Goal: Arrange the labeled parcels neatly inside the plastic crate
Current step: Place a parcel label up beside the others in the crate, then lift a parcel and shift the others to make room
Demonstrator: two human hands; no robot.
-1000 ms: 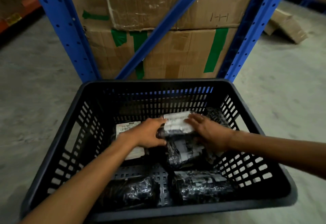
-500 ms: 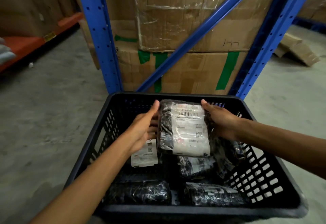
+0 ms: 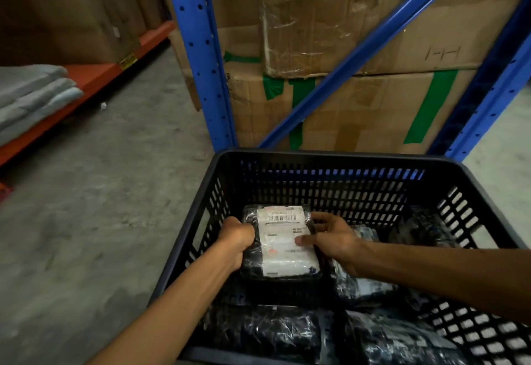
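A black slotted plastic crate (image 3: 324, 160) sits on the floor in front of me. Inside it, on the left, lies a black-wrapped parcel with a white barcode label (image 3: 283, 245) facing up. My left hand (image 3: 237, 239) grips the parcel's left edge. My right hand (image 3: 333, 239) holds its right edge, thumb pressed on the label. Other black wrapped parcels lie around it: one at the near left (image 3: 267, 333), one at the near right (image 3: 402, 341), one under my right wrist (image 3: 365, 287) and one at the far right (image 3: 422, 227).
A blue steel rack upright (image 3: 198, 54) and diagonal brace (image 3: 365, 48) stand just behind the crate, with taped cardboard boxes (image 3: 359, 100) stacked inside. An orange shelf beam (image 3: 71, 97) with folded grey cloth (image 3: 31, 92) runs along the left. Grey concrete floor (image 3: 100, 206) lies to the left.
Both hands have lowered the labeled parcel from above the crate's rim down onto the left side of the crate, over the parcel that lay there. The view has shifted left.
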